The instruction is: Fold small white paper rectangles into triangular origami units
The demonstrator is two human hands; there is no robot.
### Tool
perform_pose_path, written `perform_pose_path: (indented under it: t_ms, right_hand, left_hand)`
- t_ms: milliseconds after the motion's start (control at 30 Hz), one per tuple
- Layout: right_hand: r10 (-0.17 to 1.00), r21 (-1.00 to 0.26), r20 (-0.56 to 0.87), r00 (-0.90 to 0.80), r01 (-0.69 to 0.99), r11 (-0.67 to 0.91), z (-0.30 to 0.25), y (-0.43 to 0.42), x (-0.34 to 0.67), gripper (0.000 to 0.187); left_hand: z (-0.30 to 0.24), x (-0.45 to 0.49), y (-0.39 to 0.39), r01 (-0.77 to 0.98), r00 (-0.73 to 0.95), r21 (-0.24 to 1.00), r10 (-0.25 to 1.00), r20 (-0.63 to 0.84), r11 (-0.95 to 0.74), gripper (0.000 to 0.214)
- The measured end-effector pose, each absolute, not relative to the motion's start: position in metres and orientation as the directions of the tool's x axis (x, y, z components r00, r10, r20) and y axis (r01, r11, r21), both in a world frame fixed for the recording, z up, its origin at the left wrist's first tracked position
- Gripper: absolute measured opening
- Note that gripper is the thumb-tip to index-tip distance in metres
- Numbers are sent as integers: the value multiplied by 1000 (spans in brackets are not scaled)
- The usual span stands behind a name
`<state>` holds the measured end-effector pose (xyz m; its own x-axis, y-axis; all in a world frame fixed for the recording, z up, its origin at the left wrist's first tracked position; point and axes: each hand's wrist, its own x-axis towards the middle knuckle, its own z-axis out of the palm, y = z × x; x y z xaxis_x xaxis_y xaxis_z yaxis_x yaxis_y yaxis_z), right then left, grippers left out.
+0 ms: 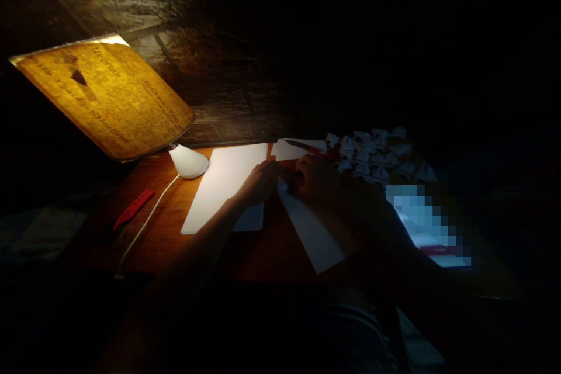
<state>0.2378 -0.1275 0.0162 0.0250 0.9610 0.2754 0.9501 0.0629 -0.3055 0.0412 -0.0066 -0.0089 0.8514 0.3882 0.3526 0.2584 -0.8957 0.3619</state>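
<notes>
In dim lamplight my left hand (262,180) and my right hand (316,178) meet over the top end of a long white paper strip (313,231) on a wooden table (263,251). Both hands have curled fingers pressed on the paper's edge between them. A larger white sheet (223,187) lies just left of my left hand, partly under my forearm. A pile of small folded white paper pieces (379,158) sits behind my right hand. Scissors with a red handle (315,151) lie beyond my hands on another white sheet.
A white lamp base (189,162) with a paper-covered shade (105,96) stands at the back left; its cord (146,219) runs toward the front edge. A red flat tool (134,209) lies on the left. A lit screen (427,225) glows at the right.
</notes>
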Motion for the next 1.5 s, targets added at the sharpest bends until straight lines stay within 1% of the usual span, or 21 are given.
perform_pose_path:
  t_ms: [67,133,200,233,300,367,433,500,567,633,733,800,933,1033,1167,1300,1433,1500]
  right_hand:
    - [959,-335,285,12,938,88,13,-126,239,26]
    - [952,-376,306,1,919,120,12,-124,239,19]
    - [941,-429,339,0,890,154,13,-124,239,14]
    - [935,-464,354,0,868,175,15,-124,238,14]
    - [930,-541,367,3,815,211,18,-127,236,16]
    - [931,-601,364,5,765,231,21,-131,233,17]
    - [931,-636,365,7,732,244,23,-134,230,23]
    - [929,-656,370,11,711,253,24,-135,228,32]
    - [932,-653,362,11,717,245,24,-135,227,32]
    - [932,-616,362,16,755,226,24,-134,227,23]
    - [911,-550,411,35,806,217,22,-133,228,14]
    - [886,-533,463,33,809,249,20,-132,229,11]
    - [822,-497,568,-35,781,377,12,-128,232,7]
    - [790,-459,611,-60,786,414,9,-125,233,9]
    - [784,-468,615,-81,764,445,12,-127,234,8]
    - [794,-467,604,-71,775,425,14,-128,235,13]
    - [794,-429,600,-101,797,425,12,-127,237,4]
    - [795,-418,597,-105,805,420,12,-127,237,5]
  left_hand:
    - [-6,41,-8,298,816,394,446,368,-869,29]
    - [-4,40,-10,341,785,409,496,371,-846,28]
    - [-3,40,-10,360,771,414,516,372,-836,27]
    - [-3,41,-10,357,766,419,518,381,-835,28]
    - [-2,42,-10,316,763,438,500,409,-841,28]
    - [-2,44,-11,237,768,477,464,441,-846,20]
    - [-1,45,-12,150,761,536,443,475,-831,19]
    - [0,45,-14,103,729,598,470,499,-795,22]
    - [2,45,-16,99,693,643,516,503,-760,23]
    - [3,44,-18,97,672,667,542,504,-739,24]
    - [6,44,-21,57,665,667,526,530,-743,24]
    - [7,45,-22,24,657,650,502,562,-759,25]
    - [7,46,-20,-33,621,599,453,639,-800,25]
    - [5,45,-17,-37,615,593,449,648,-805,25]
    - [4,45,-15,-48,619,596,445,647,-801,23]
    - [7,45,-19,-47,616,577,431,659,-816,17]
    - [12,44,-22,-36,617,552,416,668,-833,13]
    - [13,44,-23,-44,620,546,406,672,-836,13]
